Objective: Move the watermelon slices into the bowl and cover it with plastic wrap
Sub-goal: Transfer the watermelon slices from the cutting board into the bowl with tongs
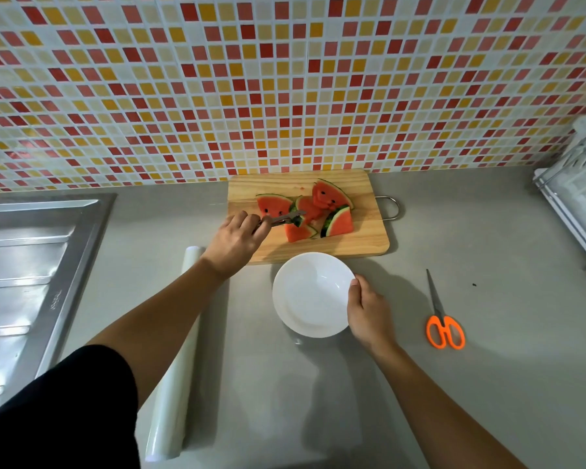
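Observation:
Several watermelon slices [332,201] lie on a wooden cutting board [359,242] at the back of the counter. My left hand [234,242] grips metal tongs [279,220] whose tips close on the rind of a front slice [298,231]. An empty white bowl [310,294] stands just in front of the board. My right hand [367,311] holds the bowl's right rim. A roll of plastic wrap [176,377] lies lengthwise on the counter to the left, partly under my left forearm.
Orange-handled scissors [444,324] lie on the grey counter to the right of the bowl. A steel sink drainboard [31,282] fills the left side. A white wire rack [579,198] stands at the right edge. The tiled wall rises behind the board.

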### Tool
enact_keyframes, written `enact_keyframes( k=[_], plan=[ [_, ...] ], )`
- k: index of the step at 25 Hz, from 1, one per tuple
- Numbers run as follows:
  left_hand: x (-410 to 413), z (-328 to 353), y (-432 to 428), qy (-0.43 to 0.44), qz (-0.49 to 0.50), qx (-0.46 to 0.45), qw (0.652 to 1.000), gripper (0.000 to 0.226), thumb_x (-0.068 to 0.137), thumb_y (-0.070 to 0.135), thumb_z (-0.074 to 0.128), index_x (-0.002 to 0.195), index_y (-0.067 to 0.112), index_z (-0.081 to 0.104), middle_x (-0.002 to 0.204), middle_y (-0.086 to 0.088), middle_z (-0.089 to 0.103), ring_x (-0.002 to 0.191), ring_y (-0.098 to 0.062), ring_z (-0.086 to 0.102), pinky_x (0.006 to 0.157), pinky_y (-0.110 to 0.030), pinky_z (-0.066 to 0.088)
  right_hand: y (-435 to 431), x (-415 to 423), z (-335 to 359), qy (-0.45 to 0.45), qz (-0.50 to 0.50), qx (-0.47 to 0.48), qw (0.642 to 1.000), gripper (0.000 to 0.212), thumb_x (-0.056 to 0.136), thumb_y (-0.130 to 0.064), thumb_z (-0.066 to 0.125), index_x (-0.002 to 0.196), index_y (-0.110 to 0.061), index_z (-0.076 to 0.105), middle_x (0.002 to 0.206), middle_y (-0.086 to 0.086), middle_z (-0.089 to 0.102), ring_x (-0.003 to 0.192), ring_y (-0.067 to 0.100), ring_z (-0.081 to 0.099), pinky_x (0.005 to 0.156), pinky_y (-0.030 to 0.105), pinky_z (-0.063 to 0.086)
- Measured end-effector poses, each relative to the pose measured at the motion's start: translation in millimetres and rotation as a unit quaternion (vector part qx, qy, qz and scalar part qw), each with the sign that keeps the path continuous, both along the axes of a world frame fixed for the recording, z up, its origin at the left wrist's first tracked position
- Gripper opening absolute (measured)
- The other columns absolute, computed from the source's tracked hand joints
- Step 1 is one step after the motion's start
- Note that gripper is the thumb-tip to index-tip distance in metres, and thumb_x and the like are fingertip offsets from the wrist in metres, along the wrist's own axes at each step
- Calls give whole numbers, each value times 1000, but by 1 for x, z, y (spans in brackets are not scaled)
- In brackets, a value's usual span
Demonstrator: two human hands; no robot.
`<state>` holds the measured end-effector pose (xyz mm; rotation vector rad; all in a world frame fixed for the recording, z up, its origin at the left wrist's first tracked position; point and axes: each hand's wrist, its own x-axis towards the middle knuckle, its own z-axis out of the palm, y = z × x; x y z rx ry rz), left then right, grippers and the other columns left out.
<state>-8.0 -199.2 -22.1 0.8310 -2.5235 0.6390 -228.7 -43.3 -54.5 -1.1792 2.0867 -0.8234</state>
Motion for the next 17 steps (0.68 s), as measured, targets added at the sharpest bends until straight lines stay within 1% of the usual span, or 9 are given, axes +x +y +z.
enact_keyframes(
  k=[3,5,7,8,10,12,14,15,17],
  plan=[
    [14,10,14,27,8,-8,1000,34,66,-5,79,98,-4,69,73,-16,66,56,-30,60,52,-33,52,0,1,-1,3,-10,-7,1000,33,97,-31,30,116,-18,54,91,7,65,86,28,58,70,29,36],
    [27,18,29,57,-6,-11,998,36,72,-6,75,105,-4,62,76,-18,66,56,-31,59,53,-34,51,1,2,-1,-11,-20,-2,1000,32,97,-32,29,114,-20,54,84,4,62,84,29,57,68,30,36],
    [38,25,52,85,-39,-9,996,33,81,-5,66,111,-3,52,77,-19,66,57,-31,57,52,-35,50,1,2,-1,-32,-24,1,999,32,96,-34,29,112,-22,54,83,1,60,86,30,57,68,30,36],
    [43,27,64,99,-54,-7,994,30,84,-2,63,112,-3,51,77,-19,66,58,-31,56,53,-35,49,1,2,-1,-43,-24,3,999,32,96,-35,28,111,-22,54,87,2,61,89,30,57,70,31,36],
    [51,29,90,106,-78,4,991,31,85,1,63,113,-3,52,77,-18,66,60,-29,53,55,-36,48,1,2,1,-65,-23,11,998,33,97,-36,27,111,-23,54,97,6,64,96,31,57,74,32,37],
    [55,25,108,88,-103,18,991,37,83,1,67,116,-2,51,77,-18,67,58,-29,55,56,-36,49,0,1,3,-79,-26,26,996,38,97,-38,26,120,-24,52,112,10,63,104,32,55,80,33,38],
    [54,22,114,63,-118,26,991,43,78,-1,70,116,-1,50,75,-17,68,55,-28,57,54,-34,51,0,0,3,-82,-26,35,996,43,97,-40,24,128,-23,48,124,10,58,113,31,52,85,32,36],
    [52,21,114,50,-123,27,991,43,78,-3,69,116,0,49,75,-17,68,55,-28,58,53,-34,52,0,0,3,-80,-22,37,996,44,97,-41,23,129,-22,47,126,9,57,114,31,51,85,32,35],
    [44,22,108,25,-131,27,991,35,81,-5,60,114,1,49,74,-16,67,56,-28,60,51,-32,51,0,-1,3,-76,-13,38,996,44,97,-41,22,130,-23,46,127,8,57,114,30,51,84,31,34]
  ],
)
